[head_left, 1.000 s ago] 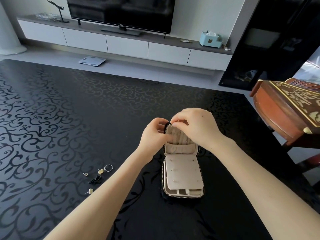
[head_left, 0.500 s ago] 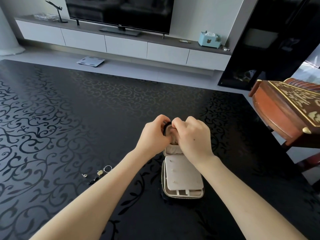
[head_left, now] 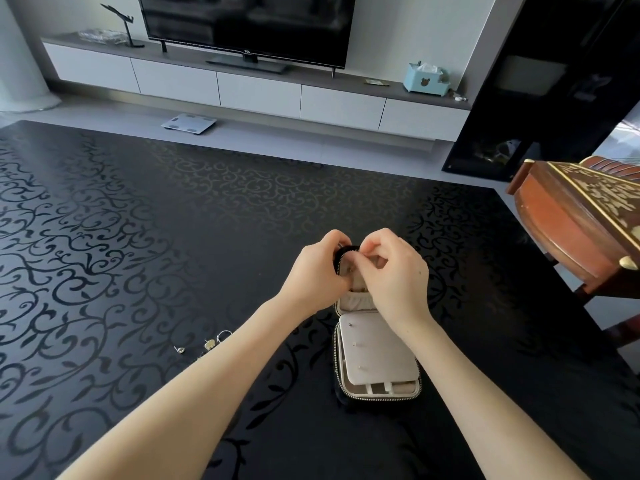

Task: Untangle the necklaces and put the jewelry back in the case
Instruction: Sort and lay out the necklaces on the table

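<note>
1. Nearest, a black zip-around jewelry case with cream lining (head_left: pixel 377 368) lies open just right of centre on a glossy black table with a scroll pattern (head_left: pixel 138 237). Two bare forearms reach over the table towards it from the bottom edge. The base lies flat, and a cream pad bearing a few tiny studs covers most of it. Narrow compartments show along its near edge.
2. At the far end of the case the lid (head_left: pixel 356 301) stands up with its lining facing the person. A soft pocket runs across its lower part.
3. The left hand (head_left: pixel 315 271) grips the lid's left rim, with its fingers curled round the edge.
4. The right hand (head_left: pixel 391 271) is curled in front of the lid. Its thumb and forefinger are pinched together near the top of the lining, and what they pinch is too fine to make out.
5. Left of the case and well apart from it, loose pieces lie on the table beside the left forearm: a silver ring (head_left: pixel 224 335), a small gold charm (head_left: pixel 209 344) and a tiny stud (head_left: pixel 180 349).
6. Farther right, a brown wooden chest with pale inlay (head_left: pixel 571 220) stands past the table's edge.
7. Beyond the table, a white bathroom scale (head_left: pixel 188 123) lies on the pale floor. A long white low cabinet (head_left: pixel 259 91) against the wall carries a large dark television (head_left: pixel 247 26) and a pale blue tissue box (head_left: pixel 426 79).
</note>
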Available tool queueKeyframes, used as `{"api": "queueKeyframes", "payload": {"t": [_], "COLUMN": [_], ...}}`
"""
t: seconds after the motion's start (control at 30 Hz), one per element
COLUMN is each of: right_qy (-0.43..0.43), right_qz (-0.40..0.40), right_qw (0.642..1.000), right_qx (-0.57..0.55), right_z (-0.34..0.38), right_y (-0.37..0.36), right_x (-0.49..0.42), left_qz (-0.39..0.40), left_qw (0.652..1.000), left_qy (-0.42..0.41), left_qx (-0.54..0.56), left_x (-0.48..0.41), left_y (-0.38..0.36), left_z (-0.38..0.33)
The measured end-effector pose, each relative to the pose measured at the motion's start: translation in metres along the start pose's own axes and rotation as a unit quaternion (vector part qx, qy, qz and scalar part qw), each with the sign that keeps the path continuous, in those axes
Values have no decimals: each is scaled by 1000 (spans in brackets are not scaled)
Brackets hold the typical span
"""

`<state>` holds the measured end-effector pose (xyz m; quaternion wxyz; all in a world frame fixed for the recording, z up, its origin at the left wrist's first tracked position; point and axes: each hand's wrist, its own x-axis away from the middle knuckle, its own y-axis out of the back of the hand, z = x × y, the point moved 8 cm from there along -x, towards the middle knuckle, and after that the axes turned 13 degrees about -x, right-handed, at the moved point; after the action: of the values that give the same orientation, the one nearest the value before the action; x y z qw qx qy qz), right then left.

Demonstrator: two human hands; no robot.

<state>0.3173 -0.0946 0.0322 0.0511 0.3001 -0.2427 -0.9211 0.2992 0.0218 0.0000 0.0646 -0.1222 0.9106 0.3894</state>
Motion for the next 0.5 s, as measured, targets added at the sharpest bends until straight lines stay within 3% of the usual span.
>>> {"api": "queueKeyframes", "payload": {"t": [0.13,0.3,0.5], "right_qy": [-31,-15,46], "right_qz": [45,76,43], "right_qw": [997,997,996], "right_qx": [-47,-27,61], "right_z": [-2,4,7], "right_y": [1,-1,-1], "right_x": [-2,-3,0], "left_qz": [27,21,-13], "left_qw": [1000,1000,999], "left_qy": [-3,-4,-8], "left_qx": [6,13,-28], "left_x": [-1,-1,-3], "left_y": [2,5,6], "left_z": [0,0,-1]}}
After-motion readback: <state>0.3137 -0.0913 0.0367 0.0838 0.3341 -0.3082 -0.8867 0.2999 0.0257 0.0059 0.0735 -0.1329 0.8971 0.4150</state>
